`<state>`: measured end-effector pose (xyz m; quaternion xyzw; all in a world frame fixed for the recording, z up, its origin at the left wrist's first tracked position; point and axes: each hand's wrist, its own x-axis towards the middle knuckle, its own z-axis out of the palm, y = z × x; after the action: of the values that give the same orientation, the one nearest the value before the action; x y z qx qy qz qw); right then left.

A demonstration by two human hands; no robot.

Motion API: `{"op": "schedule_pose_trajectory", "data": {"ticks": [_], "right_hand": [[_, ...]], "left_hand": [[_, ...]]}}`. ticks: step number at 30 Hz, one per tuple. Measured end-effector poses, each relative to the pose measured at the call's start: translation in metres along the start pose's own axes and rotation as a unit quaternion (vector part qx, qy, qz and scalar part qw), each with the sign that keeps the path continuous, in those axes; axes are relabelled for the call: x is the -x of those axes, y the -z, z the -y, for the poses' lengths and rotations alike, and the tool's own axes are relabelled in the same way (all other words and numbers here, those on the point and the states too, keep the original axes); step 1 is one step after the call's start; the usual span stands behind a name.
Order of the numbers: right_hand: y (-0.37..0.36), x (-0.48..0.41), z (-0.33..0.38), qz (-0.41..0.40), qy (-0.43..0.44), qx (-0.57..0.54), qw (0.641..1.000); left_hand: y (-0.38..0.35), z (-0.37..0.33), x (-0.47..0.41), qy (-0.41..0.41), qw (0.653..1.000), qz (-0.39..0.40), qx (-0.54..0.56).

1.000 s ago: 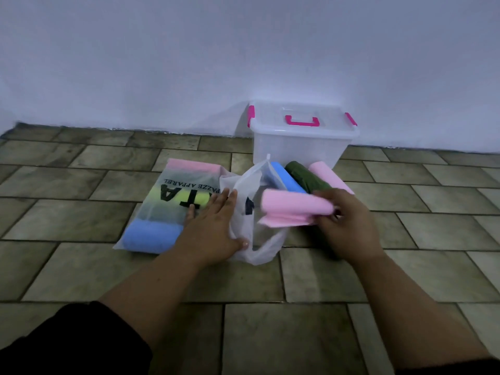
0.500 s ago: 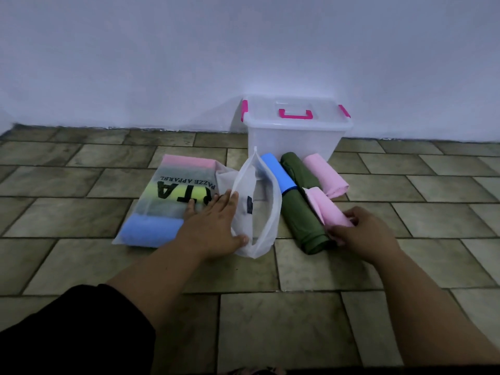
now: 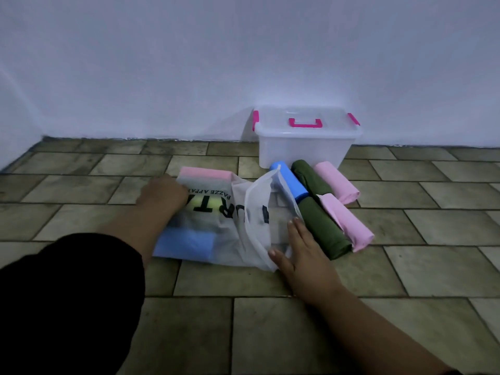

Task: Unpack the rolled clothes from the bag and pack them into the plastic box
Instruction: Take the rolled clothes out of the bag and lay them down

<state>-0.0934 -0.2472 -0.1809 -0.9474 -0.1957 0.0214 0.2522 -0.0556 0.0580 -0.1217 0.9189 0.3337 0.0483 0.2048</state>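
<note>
A translucent white bag with black lettering lies on the tiled floor, and pink, yellow and blue rolls show through it. My left hand rests on the bag's far left end; its fingers are hard to make out. My right hand lies flat with straight fingers at the bag's open mouth. To the right of the bag lie a blue roll, two green rolls and two pink rolls on the floor. The clear plastic box with pink latches stands behind them, lid on.
A white wall runs close behind the box. Brown floor tiles spread in front of me and to both sides.
My right hand let go of the pink roll beside the green one and moved left to the bag's mouth. My left hand slid from the bag's middle to its far left end.
</note>
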Motion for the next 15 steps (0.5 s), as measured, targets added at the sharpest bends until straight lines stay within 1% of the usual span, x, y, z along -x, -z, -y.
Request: {"op": "schedule_pose_trajectory", "data": {"ticks": [1,3,5,9,12,15], "right_hand": [[-0.002,0.001,-0.001,-0.002,-0.003,0.006,1.000],[-0.005,0.001,-0.002,-0.007,-0.012,0.018,1.000],[-0.006,0.000,-0.002,-0.008,-0.014,0.021,1.000],[-0.008,-0.002,-0.004,-0.019,-0.009,0.022,1.000],[-0.008,-0.001,-0.003,-0.021,-0.010,0.019,1.000],[-0.008,0.000,-0.003,-0.022,0.006,0.043,0.999]], "left_hand": [[-0.001,0.003,-0.004,0.012,1.000,0.025,-0.004],[-0.008,0.006,-0.006,0.017,0.999,0.031,0.011],[-0.014,0.007,-0.005,0.019,0.999,0.005,0.032],[-0.009,0.008,0.000,-0.030,0.998,-0.047,0.017],[0.010,-0.006,0.012,-0.094,0.989,-0.112,0.022],[0.044,-0.039,0.025,-0.201,0.960,-0.194,0.027]]}}
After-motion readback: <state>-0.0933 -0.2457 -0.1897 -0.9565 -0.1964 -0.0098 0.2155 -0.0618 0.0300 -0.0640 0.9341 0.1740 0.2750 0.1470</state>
